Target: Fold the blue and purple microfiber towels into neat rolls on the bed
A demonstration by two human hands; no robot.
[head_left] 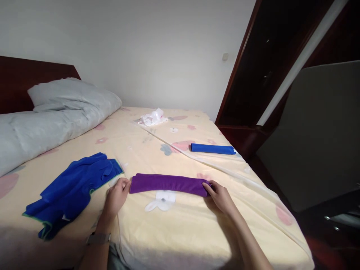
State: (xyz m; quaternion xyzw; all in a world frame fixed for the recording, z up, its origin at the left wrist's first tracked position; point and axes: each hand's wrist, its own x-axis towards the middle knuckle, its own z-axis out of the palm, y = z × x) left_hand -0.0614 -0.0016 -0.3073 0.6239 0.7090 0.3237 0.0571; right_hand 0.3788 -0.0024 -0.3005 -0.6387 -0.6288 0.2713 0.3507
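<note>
A purple cloth (168,183), folded into a long narrow strip, is stretched between my two hands just over the bed. My left hand (117,195) pinches its left end, with a watch on that wrist. At the other end, my right hand (219,193) grips the cloth, thumb on top and the fingers partly hidden. Left of my left hand lies a crumpled blue cloth (74,187) with green edging. Farther back on the right, a blue cloth (212,149) rests in a neat folded strip.
The bed is covered by a pale yellow patterned sheet (180,232) with a raised crease running across it. A grey quilt (62,116) is heaped at the left. A white plastic bag (154,117) sits near the wall. Dark wooden furniture (270,67) stands beyond the bed's right edge.
</note>
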